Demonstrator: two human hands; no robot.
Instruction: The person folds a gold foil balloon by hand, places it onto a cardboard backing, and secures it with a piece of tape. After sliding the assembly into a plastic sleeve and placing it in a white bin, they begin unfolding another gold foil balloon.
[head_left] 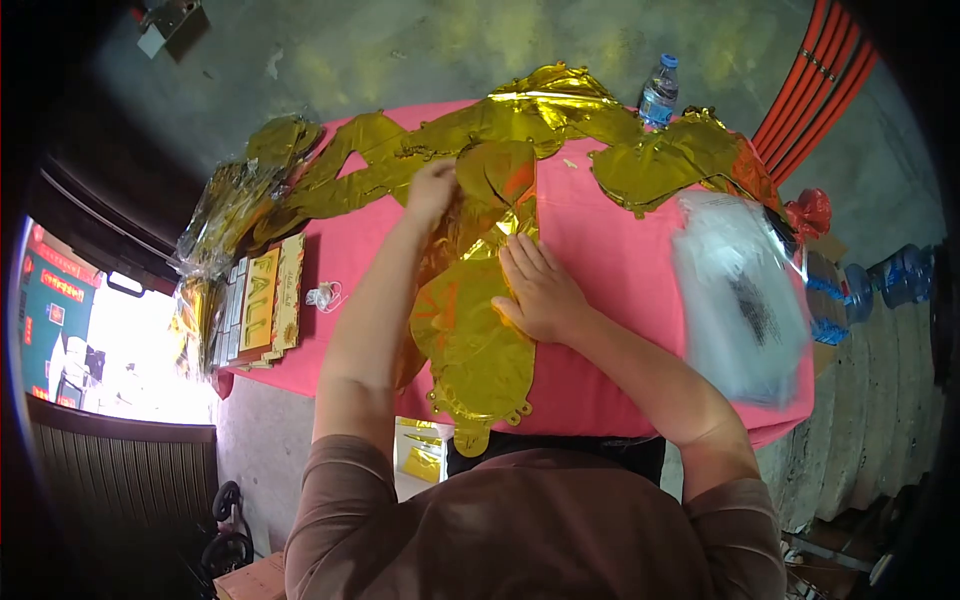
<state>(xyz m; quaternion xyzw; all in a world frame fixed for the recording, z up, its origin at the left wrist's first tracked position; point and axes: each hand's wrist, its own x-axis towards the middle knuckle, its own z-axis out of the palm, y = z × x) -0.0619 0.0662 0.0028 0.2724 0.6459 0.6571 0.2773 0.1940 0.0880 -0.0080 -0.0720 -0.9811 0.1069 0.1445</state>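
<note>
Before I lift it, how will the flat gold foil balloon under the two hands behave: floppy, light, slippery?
Probably floppy: the flat gold foil balloon is creased and hangs over the edge of the pink table. Likely very light, being thin deflated film. Perhaps slippery: its surface is glossy.

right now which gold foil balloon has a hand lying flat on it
The gold balloon nearest the person, hanging over the near edge of the pink table: the right hand lies flat on it. The others lie farther back.
</note>
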